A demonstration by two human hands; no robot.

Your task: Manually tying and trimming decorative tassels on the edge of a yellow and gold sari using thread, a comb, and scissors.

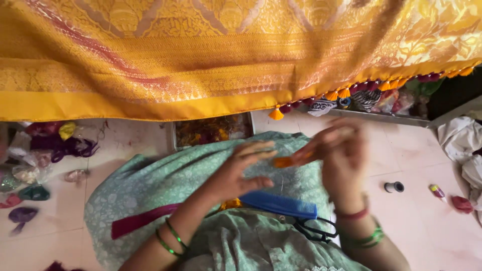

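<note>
Orange tassel (282, 161) pinched in blurred right hand (341, 153), left hand (241, 173) open beside it, blue comb (278, 205) possibly on lap.

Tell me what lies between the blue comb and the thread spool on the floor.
In the head view, the right hand's wrist crosses between comb and spool.
</note>
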